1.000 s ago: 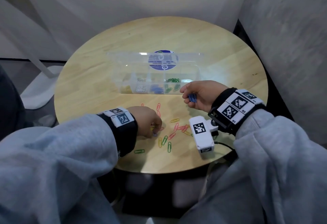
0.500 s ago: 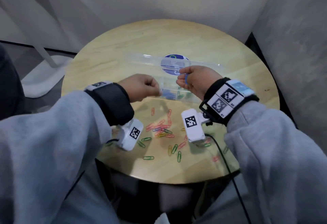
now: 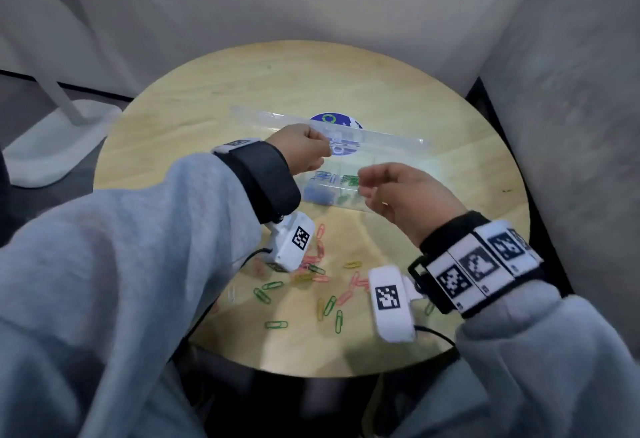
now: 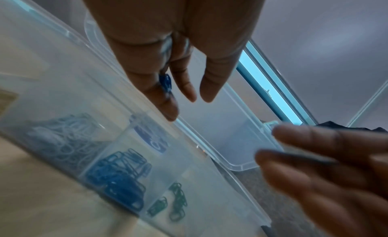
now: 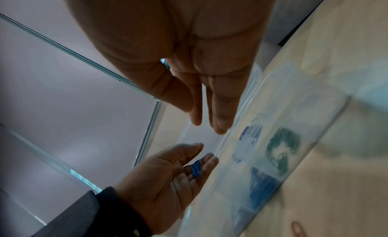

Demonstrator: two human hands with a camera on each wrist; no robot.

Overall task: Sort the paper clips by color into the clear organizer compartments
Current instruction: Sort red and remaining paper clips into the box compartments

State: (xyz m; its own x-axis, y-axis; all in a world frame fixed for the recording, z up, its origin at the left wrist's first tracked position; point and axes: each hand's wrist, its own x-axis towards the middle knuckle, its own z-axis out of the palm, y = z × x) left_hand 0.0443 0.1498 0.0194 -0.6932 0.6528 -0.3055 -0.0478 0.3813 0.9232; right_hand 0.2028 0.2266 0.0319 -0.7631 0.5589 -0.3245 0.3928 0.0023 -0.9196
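A blue paper clip [image 4: 166, 82] is pinched in the left hand [image 3: 303, 150] above the clear organizer [image 3: 398, 202], over its left part. To the right, the right hand [image 3: 401, 195] is held with fingers relaxed and apart, gripping nothing. If released off-target, the clip could be dropped among the green clips [image 4: 178, 200] beside the blue compartment [image 4: 119, 179].

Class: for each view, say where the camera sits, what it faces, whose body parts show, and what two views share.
Head: worn on the head, looking down at the table, clear organizer, left hand and right hand.
Left wrist: along the left hand's fingers toward the organizer; right hand opposite.
Right wrist: along the right hand toward the organizer; left hand opposite.
Shared: both wrist views show the blue paper clip in the left fingers.
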